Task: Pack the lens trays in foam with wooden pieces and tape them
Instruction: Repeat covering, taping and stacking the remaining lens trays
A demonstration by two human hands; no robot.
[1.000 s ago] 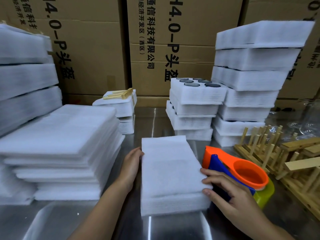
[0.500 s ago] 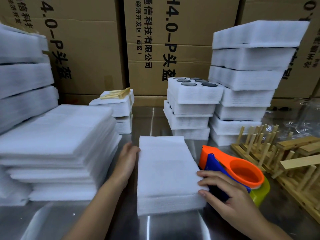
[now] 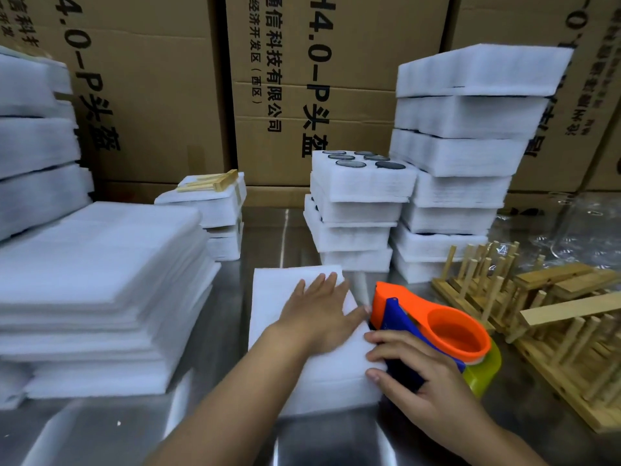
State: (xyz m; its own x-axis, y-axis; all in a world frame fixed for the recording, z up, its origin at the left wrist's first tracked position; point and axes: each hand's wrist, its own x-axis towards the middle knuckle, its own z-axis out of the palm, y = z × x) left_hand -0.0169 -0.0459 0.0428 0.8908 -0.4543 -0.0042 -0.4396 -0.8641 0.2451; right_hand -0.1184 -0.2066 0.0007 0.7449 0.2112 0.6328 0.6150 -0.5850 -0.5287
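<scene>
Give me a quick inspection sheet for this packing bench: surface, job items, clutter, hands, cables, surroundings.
Surface: shiny metal table, bare at the near edge.
Job's things: foam block in front centre; tape dispenser against its right side; stack of lens trays, top one showing dark lenses; wooden racks at right; foam sheets at left.
Clutter: clear plastic wrap far right; wooden pieces on a small foam stack.
Hands: left hand flat on the foam block; right hand at the block's right edge, beside the dispenser.
Cables: nothing seen.
Surroundings: printed cardboard boxes behind; tall foam stack at right.
</scene>
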